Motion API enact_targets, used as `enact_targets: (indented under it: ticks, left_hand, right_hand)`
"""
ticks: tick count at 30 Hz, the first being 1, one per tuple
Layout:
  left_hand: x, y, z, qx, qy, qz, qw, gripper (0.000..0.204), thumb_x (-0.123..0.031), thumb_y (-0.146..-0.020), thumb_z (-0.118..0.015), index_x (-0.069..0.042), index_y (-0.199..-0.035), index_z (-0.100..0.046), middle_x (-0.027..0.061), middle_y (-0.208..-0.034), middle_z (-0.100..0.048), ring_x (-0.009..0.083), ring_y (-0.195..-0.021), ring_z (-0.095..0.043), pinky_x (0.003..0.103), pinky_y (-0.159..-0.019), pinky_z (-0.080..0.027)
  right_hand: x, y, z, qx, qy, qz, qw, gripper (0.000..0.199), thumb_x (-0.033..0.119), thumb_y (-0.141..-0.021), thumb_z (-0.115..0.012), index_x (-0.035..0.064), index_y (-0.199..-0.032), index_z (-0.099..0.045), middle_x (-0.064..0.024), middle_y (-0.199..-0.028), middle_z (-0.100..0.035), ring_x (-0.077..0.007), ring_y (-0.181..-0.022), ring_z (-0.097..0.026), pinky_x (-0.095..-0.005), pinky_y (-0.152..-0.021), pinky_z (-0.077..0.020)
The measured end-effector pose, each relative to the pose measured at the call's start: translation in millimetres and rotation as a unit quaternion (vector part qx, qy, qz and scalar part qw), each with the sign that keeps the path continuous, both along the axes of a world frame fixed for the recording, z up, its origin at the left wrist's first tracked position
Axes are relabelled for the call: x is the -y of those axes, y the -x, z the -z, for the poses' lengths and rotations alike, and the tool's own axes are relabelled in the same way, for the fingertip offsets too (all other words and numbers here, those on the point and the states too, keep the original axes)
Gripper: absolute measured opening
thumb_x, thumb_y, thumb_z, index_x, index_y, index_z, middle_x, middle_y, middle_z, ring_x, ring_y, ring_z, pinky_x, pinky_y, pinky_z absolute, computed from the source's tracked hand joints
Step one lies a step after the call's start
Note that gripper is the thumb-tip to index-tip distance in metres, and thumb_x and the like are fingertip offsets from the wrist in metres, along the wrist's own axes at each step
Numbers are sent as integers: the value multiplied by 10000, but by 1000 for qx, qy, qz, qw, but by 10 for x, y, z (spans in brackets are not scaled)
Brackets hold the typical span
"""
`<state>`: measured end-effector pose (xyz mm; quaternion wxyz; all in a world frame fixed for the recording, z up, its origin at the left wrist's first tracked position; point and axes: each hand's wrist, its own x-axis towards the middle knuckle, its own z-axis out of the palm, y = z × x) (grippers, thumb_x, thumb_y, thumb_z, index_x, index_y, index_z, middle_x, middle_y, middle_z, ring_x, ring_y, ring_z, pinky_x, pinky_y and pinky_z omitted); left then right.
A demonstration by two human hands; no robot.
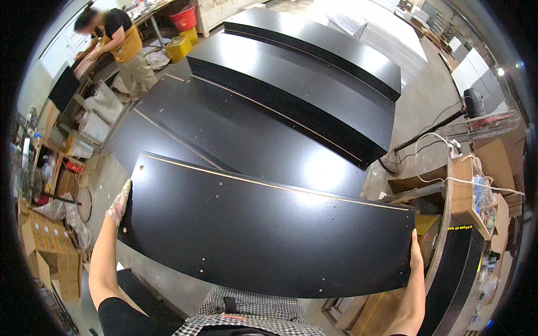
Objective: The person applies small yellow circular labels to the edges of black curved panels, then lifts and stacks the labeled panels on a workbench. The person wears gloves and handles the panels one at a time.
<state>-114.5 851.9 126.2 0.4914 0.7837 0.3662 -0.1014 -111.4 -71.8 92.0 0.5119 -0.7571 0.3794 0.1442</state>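
Note:
Held out in front of me is a wide black panel (263, 224) with small drilled holes and a pale groove along its far edge. My left hand (119, 203), in a patterned glove, grips its left end. At the right end my bare right hand (415, 249) is closed round the short edge; the fingers under the panel are hidden. Just beyond lie flat black boards (246, 123) with pale grooves. On top of them rests a stack of black panels (291, 84), and a second stack (325, 45) stands farther back.
A standing fan (476, 123) and a wooden box (468, 190) with a white cable are at the right. Cardboard boxes (53, 246) stand at the left. Another person (120, 42) bends over a bench at the far left, near a red bucket (184, 18).

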Motion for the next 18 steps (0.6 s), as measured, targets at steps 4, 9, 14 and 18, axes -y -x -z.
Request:
enact_targets:
  ticks: [4,9,14,18]
  left_hand:
    - [-198,-877,317,32,56,-2,998,809,-678,-870,-450,-48,-1377,-460,85,-1222,-590,181,-1031,-572,328,-897,-455]
    - [-558,-1771,607,86,107,35,990,733,-604,-908,-466,-56,-1394,-438,74,-1301,-537,173,-1118,-528,308,-968,-408]
    - [-1023,-2361,887,41,151,14,988,734,-567,-931,-449,-31,-1428,-375,88,-1429,-420,188,-1295,-392,298,-1088,-270]
    - [-1184,-2549,1250,-5,103,19,994,754,-572,-939,-421,-19,-1446,-336,99,-1477,-356,190,-1361,-310,300,-1118,-216]
  right_hand:
    - [-168,-207,235,30,-21,65,997,869,713,-885,-345,78,-1476,-294,-117,-1490,-343,-282,-1325,-372,-385,-1100,-277]
    - [-635,-545,387,59,-73,96,991,897,740,-855,-378,84,-1463,-324,-105,-1465,-382,-275,-1307,-392,-387,-1086,-304]
    - [-924,-761,577,86,-216,41,972,912,756,-844,-373,98,-1472,-307,-128,-1468,-367,-298,-1305,-391,-422,-1076,-316]
    - [-820,-785,689,27,-100,106,989,962,804,-812,-334,108,-1476,-302,-157,-1475,-345,-314,-1305,-392,-449,-1064,-327]
